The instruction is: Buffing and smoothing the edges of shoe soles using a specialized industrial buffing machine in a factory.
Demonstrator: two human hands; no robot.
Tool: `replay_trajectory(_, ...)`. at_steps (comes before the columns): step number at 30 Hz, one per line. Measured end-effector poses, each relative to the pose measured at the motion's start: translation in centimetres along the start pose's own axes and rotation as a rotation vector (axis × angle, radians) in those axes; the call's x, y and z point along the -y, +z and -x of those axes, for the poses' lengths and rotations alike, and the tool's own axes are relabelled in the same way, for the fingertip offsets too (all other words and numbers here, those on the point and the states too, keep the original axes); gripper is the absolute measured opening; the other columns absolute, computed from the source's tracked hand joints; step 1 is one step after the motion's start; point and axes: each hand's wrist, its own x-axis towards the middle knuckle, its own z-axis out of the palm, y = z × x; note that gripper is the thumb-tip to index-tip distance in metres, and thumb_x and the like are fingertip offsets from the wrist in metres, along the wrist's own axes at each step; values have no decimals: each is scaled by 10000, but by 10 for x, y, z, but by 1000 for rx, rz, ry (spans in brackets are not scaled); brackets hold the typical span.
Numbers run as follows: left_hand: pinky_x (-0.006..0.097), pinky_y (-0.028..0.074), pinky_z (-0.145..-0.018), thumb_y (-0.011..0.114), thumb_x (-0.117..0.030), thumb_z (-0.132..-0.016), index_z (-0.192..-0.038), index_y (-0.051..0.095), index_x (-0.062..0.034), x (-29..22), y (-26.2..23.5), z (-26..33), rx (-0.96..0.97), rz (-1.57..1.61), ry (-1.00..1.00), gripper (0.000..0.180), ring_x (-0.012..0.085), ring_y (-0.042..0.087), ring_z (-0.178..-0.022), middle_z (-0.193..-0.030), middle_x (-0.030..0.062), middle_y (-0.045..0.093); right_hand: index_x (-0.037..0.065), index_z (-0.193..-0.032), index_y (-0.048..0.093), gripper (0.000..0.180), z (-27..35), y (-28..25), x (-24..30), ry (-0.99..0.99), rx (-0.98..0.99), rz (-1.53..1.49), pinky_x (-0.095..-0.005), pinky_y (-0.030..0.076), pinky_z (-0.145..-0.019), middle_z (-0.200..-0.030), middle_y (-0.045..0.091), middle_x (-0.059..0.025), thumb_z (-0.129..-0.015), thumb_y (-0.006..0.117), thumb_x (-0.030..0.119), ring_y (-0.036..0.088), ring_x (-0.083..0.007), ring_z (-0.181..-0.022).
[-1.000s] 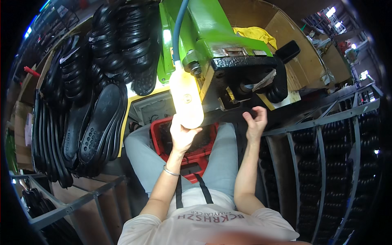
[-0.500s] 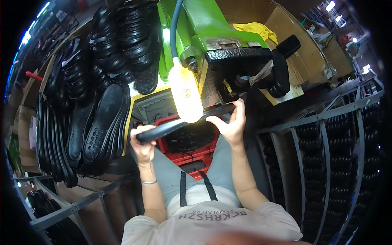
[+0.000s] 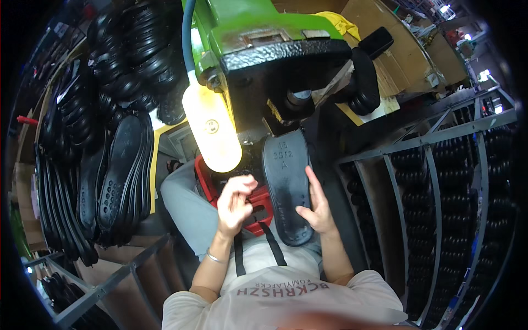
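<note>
Sole long axis runs toward press, R hand fingers spread along its edge, L hand loosely curled just left, prob. empty.

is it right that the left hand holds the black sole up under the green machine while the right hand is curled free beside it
Not quite: the hands are swapped. In the head view the right hand holds the black sole up under the green machine, while the left hand is curled free beside it.
</note>
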Motion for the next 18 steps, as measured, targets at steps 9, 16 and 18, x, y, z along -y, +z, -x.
replay_trajectory(9,304,491,-917,595,16,-869,-1380,360,30,-1,12,-22,-138,177,-419,562,180,553,-1133,-1294,136,532,-75,-1476,75,870,29,-8,-8,86,175,29,-346,51,-1166,-1556,100,-209,-714,493,-121,39,-266,-1465)
replay_trajectory(16,291,531,-866,563,-28,-916,-1346,389,47,-2,1,-9,-178,85,-427,469,166,606,-1059,-1273,125,543,-57,-1485,53,903,27,1,-17,138,258,-107,-350,35,-1165,-1565,53,-200,-703,499,-130,17,-259,-1465)
replay_trajectory(18,336,508,-926,514,-67,-952,-1288,434,39,-8,3,-8,-252,307,-463,361,194,585,-1099,-1253,137,557,-51,-1487,48,914,28,0,-22,174,267,-187,-350,31,-1163,-1568,34,-197,-699,503,-131,6,-257,-1464)
